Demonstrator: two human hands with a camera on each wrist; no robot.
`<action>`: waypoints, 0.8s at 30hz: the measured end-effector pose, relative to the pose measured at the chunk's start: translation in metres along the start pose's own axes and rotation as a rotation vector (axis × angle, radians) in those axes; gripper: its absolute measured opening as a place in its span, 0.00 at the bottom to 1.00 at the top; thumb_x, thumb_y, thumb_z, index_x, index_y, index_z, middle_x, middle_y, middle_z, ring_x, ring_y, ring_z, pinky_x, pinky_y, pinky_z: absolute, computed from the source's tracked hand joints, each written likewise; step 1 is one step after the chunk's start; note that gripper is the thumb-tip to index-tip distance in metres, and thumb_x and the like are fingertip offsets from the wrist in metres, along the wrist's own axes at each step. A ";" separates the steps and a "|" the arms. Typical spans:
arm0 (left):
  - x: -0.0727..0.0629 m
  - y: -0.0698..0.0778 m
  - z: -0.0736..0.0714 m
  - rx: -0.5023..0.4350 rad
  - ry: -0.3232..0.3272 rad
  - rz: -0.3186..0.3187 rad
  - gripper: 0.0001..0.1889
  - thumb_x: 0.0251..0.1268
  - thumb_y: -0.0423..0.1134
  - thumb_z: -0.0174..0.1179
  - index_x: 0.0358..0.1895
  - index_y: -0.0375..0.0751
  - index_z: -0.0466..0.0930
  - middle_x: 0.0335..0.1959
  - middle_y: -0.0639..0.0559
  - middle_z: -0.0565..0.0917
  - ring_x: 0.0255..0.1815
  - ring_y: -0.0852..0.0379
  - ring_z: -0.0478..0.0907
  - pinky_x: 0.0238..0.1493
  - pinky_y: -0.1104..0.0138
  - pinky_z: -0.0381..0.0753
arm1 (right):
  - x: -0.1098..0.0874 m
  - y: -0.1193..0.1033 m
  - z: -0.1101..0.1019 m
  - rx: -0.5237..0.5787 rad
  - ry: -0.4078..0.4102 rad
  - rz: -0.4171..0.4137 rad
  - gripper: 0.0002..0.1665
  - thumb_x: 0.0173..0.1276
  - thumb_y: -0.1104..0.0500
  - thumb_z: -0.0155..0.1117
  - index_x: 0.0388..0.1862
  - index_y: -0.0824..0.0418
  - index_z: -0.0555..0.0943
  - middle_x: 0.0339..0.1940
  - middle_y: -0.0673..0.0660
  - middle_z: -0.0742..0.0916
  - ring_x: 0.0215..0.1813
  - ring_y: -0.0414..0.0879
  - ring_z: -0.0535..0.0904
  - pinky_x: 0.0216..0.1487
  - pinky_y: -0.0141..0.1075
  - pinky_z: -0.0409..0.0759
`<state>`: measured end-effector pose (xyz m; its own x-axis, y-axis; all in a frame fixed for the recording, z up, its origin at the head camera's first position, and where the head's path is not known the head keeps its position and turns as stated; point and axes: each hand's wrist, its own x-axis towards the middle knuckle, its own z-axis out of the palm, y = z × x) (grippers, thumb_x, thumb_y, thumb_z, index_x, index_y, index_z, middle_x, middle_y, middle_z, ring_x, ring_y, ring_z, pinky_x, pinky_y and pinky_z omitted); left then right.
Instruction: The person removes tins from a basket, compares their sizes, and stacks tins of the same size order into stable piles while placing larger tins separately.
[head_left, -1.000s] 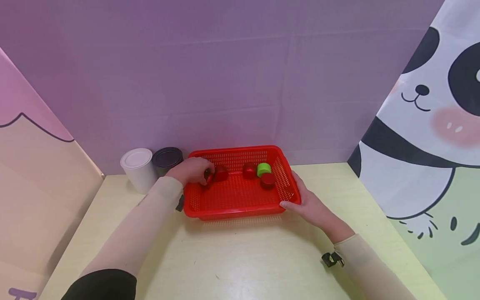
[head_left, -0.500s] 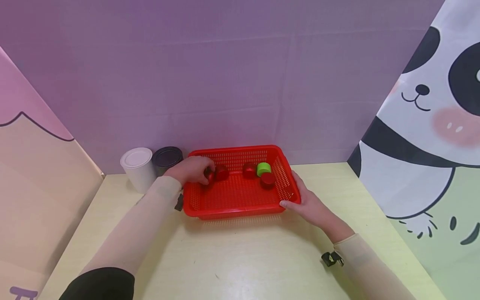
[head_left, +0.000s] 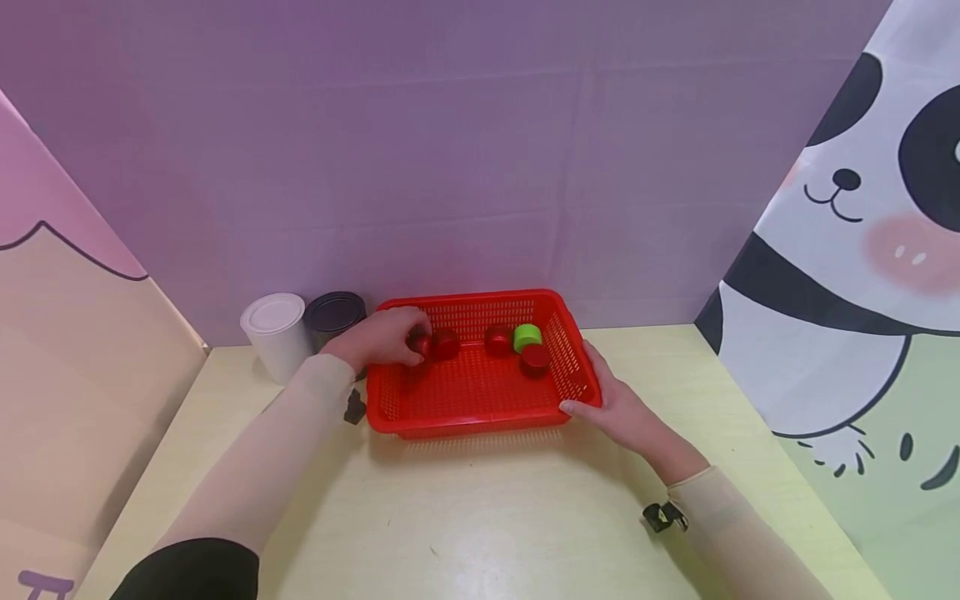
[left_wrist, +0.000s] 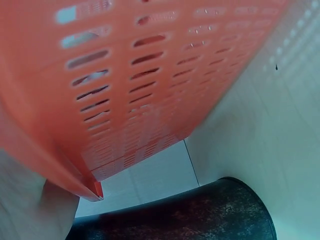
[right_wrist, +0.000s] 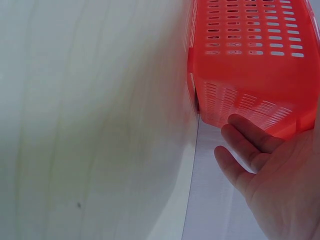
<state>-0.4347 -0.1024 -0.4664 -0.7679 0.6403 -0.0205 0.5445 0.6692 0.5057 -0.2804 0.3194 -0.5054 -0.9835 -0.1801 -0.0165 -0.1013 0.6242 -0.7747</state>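
Note:
A red plastic basket (head_left: 480,423) with slotted walls stands on the table near the back wall. Inside its left end, my left hand (head_left: 386,335) reaches over the rim and pinches a small red round piece (head_left: 422,344) between thumb and fingers. Close beside that lies another red round piece (head_left: 446,344). Toward the right end sit two more, one red piece (head_left: 498,341) at the back and one red piece (head_left: 536,359) nearer, with a lime green round piece (head_left: 527,337) between them. My right hand (head_left: 622,414) grips the basket's front right corner, thumb over the rim, fingers along the outer wall.
Left of the basket stand a white lidded canister (head_left: 276,337) and a black lidded canister (head_left: 334,317), close to my left forearm. A pale wooden table (head_left: 480,517) extends in front. A purple backdrop (head_left: 465,167) rises directly behind the basket.
My left hand has shifted slightly toward the basket's back wall with the pinched red piece. The red piece beside it has moved a little right. My right hand and the basket stay in place.

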 end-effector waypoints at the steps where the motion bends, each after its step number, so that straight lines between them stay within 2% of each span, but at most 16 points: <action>1: -0.001 0.000 0.000 -0.006 0.005 0.005 0.24 0.62 0.37 0.82 0.59 0.47 0.84 0.50 0.54 0.85 0.51 0.51 0.80 0.53 0.59 0.90 | 0.000 0.000 0.000 0.001 0.000 -0.003 0.70 0.72 0.45 0.79 0.95 0.44 0.39 0.83 0.64 0.71 0.77 0.66 0.74 0.58 0.53 0.91; 11: -0.007 0.006 -0.001 -0.058 0.057 0.031 0.28 0.60 0.39 0.82 0.63 0.46 0.82 0.59 0.51 0.83 0.59 0.49 0.79 0.58 0.55 0.90 | -0.001 0.000 -0.001 0.025 -0.011 -0.012 0.70 0.72 0.46 0.80 0.95 0.44 0.39 0.84 0.65 0.70 0.78 0.67 0.72 0.59 0.54 0.91; 18: -0.011 0.007 0.001 -0.065 0.100 0.049 0.28 0.60 0.40 0.82 0.63 0.50 0.82 0.56 0.54 0.85 0.59 0.52 0.79 0.58 0.55 0.89 | 0.000 0.001 -0.001 0.023 -0.010 -0.008 0.70 0.72 0.46 0.79 0.95 0.44 0.39 0.83 0.65 0.70 0.77 0.67 0.73 0.59 0.53 0.91; 24: -0.020 0.013 0.000 -0.055 0.138 0.052 0.26 0.61 0.41 0.82 0.62 0.50 0.82 0.57 0.54 0.85 0.59 0.52 0.79 0.59 0.53 0.88 | 0.000 0.002 0.000 0.023 -0.010 -0.011 0.70 0.73 0.46 0.79 0.95 0.44 0.39 0.83 0.65 0.70 0.77 0.67 0.74 0.59 0.53 0.91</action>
<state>-0.4125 -0.1066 -0.4594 -0.7804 0.6131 0.1233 0.5682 0.6128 0.5492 -0.2803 0.3204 -0.5066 -0.9808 -0.1944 -0.0142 -0.1084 0.6044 -0.7893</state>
